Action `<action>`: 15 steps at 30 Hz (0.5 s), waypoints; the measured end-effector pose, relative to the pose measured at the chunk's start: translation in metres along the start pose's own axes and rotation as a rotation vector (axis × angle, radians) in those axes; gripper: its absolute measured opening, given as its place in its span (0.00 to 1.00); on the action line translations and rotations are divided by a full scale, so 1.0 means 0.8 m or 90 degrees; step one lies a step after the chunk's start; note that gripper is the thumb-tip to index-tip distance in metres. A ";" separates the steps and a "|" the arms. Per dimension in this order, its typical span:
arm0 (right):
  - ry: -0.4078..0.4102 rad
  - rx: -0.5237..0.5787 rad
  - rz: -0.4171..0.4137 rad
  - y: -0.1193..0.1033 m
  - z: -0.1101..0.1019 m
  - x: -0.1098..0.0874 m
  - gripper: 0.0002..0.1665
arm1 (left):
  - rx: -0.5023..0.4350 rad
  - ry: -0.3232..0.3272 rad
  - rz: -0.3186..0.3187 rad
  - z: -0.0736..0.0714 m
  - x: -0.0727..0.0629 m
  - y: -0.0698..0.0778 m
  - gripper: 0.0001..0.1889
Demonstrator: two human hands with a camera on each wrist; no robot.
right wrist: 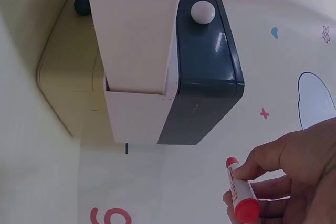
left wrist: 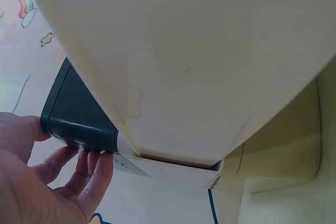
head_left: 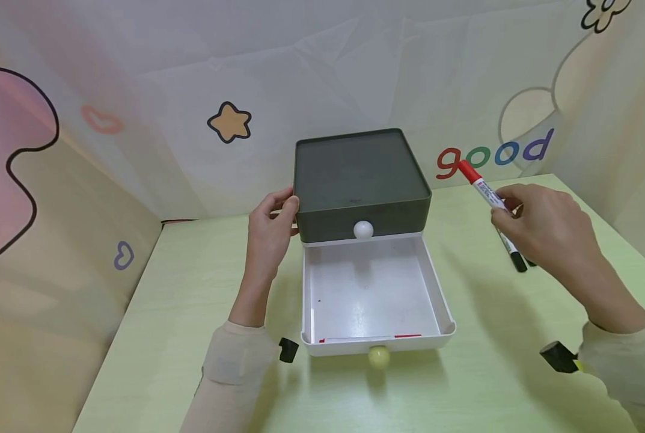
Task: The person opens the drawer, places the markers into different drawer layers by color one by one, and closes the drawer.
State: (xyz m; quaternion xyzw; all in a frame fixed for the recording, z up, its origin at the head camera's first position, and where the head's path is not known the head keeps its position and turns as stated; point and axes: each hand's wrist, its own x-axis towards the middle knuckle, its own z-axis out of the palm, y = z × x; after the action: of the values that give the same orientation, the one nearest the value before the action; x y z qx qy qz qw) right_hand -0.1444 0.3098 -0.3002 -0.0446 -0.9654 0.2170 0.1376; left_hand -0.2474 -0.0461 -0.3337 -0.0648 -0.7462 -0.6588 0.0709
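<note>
A small desktop drawer unit (head_left: 354,174) has a dark grey top section with a white knob (head_left: 363,230). Below that, its white drawer (head_left: 365,282) is pulled out, with a yellow-green knob in front. My left hand (head_left: 270,231) grips the dark section's left side, thumb at the front edge and fingers along the wall, as the left wrist view also shows. Off to the right, in the air, my right hand (head_left: 549,231) pinches a white marker with a red cap (head_left: 470,172). Along the drawer's inner front lies a slim red-and-white marker (head_left: 407,336), mostly hidden by the front wall.
Black-capped markers (head_left: 519,262) lie on the pale green table (head_left: 192,337) beneath my right hand. In the right wrist view a yellow bottom section (right wrist: 71,72) with a dark knob sits under the white drawer. A printed curtain (head_left: 327,72) hangs behind.
</note>
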 end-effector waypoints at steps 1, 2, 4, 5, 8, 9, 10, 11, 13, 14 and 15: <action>0.001 0.000 -0.001 -0.002 -0.001 -0.001 0.20 | 0.000 0.000 -0.001 0.000 0.000 0.000 0.19; 0.001 -0.001 -0.001 -0.003 -0.002 -0.002 0.20 | 0.000 0.000 -0.001 0.000 0.000 0.000 0.19; 0.001 -0.001 -0.001 -0.006 -0.004 -0.004 0.20 | 0.000 -0.001 -0.001 0.000 0.000 0.000 0.19; 0.003 -0.001 -0.001 -0.007 -0.004 -0.006 0.20 | 0.000 -0.001 -0.001 0.000 0.000 0.000 0.19; 0.011 -0.002 -0.006 -0.012 -0.005 -0.009 0.20 | -0.002 -0.002 -0.001 0.000 0.000 -0.001 0.19; 0.016 -0.003 -0.009 -0.013 -0.006 -0.011 0.19 | -0.002 -0.002 -0.001 0.000 0.001 -0.001 0.19; 0.022 -0.004 -0.013 -0.015 -0.006 -0.012 0.19 | -0.003 -0.002 -0.001 0.000 0.000 -0.001 0.19; 0.028 -0.004 -0.017 -0.017 -0.006 -0.014 0.18 | -0.003 -0.002 0.000 -0.001 0.000 -0.001 0.19; 0.038 -0.004 -0.027 -0.021 -0.007 -0.017 0.17 | -0.002 -0.002 0.000 -0.001 0.000 -0.001 0.19; 0.043 -0.003 -0.032 -0.023 -0.008 -0.018 0.16 | -0.001 -0.003 0.001 -0.001 0.000 -0.001 0.19; 0.048 -0.004 -0.039 -0.025 -0.009 -0.020 0.16 | -0.001 -0.002 0.001 0.000 0.000 -0.001 0.19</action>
State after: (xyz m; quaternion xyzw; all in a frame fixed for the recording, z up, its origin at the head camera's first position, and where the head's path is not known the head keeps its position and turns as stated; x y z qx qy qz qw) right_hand -0.1280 0.2923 -0.2895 -0.0238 -0.9611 0.2079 0.1802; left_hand -0.2477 -0.0465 -0.3340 -0.0663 -0.7459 -0.6591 0.0699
